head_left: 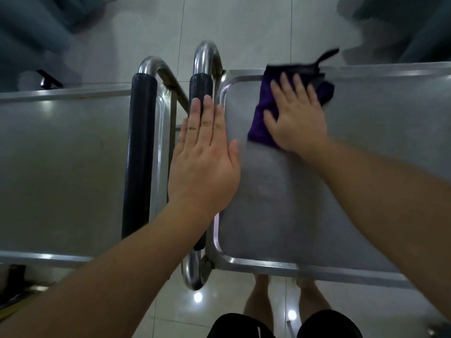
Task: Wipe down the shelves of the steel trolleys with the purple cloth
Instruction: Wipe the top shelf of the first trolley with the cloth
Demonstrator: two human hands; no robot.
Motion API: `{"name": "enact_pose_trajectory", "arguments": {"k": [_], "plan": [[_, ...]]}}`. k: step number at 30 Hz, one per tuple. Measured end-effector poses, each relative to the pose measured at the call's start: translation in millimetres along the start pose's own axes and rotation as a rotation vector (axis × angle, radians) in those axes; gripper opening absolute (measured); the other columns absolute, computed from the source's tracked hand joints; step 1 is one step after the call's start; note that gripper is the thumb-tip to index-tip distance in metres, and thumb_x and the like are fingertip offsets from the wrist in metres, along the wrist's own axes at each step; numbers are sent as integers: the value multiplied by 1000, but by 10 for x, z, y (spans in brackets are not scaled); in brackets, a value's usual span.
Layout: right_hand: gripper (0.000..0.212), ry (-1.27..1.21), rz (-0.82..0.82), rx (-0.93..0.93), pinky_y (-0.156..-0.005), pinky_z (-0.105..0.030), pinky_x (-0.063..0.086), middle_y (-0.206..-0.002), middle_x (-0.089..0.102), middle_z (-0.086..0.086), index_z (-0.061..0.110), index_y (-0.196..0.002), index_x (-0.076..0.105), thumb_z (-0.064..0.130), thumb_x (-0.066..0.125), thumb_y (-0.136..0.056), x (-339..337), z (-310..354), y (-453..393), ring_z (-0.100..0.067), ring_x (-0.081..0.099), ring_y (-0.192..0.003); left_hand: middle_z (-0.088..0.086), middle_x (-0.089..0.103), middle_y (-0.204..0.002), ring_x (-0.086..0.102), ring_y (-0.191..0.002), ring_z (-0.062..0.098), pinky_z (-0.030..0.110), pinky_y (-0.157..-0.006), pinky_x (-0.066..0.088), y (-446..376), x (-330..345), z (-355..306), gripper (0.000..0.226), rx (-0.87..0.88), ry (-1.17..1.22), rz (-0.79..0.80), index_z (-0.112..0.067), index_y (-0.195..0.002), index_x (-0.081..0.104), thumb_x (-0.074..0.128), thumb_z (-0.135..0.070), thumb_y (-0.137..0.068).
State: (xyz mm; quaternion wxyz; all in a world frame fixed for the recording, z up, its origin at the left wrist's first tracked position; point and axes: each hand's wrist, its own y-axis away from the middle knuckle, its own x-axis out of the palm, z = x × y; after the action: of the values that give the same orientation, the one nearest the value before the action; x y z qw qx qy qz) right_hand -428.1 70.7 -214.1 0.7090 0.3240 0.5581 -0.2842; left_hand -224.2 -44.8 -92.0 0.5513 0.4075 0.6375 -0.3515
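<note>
Pressing flat with spread fingers, the right hand (297, 118) is pinning the purple cloth (264, 118) to the far left corner of the right trolley's top shelf (366, 154). The left hand (205, 154) is lying open, fingers straight, across that trolley's black-padded handle (200, 86), beside the left trolley (61, 154).

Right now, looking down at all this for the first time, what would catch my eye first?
Probably the purple cloth, vivid against grey steel, pressed flat under the right hand at the far left corner of the right trolley's top shelf. Next, the left hand, fingers straight, resting on that trolley's black-padded handle. A second trolley shelf stands alongside on the left.
</note>
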Motion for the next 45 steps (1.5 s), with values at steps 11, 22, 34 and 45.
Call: {"name": "enact_pose_trajectory", "arguments": {"k": [11, 22, 34, 45], "plan": [[75, 36, 11, -43, -127, -52, 10, -172, 18, -8, 16, -164, 22, 54, 37, -101, 120, 22, 1439, -30, 10, -159, 8, -4, -178, -12, -163, 19, 34, -127, -13, -21, 8, -3, 68, 2, -27, 10, -11, -169, 6, 18, -46, -112], [75, 62, 151, -58, -128, -48, 5, -174, 8, 2, 26, -166, 10, 63, 27, -103, 323, -330, 2614, -21, 0, -160, 10, -3, -177, -13, -163, 20, 39, -131, -8, 3, 25, -25, 68, 32, -71, 34, -8, -168, 5, 17, -44, -112], [78, -17, 74, 117, -129, -48, 1, -174, 1, -1, 23, -166, 8, 61, 24, -100, -287, -875, 202, -23, -1, -160, 11, 6, -177, -8, -164, 18, 30, -129, -14, 7, 66, -4, 64, 45, -140, -15, -8, -167, 14, 20, -42, -113], [75, 15, 100, 83, -128, -49, 6, -174, 8, -2, 22, -166, 12, 57, 30, -103, -124, -752, 1615, -25, 3, -160, 11, 0, -177, -9, -163, 21, 42, -131, -2, -13, 66, -32, 67, 44, -174, 26, -9, -168, 9, 16, -47, -114]]}}
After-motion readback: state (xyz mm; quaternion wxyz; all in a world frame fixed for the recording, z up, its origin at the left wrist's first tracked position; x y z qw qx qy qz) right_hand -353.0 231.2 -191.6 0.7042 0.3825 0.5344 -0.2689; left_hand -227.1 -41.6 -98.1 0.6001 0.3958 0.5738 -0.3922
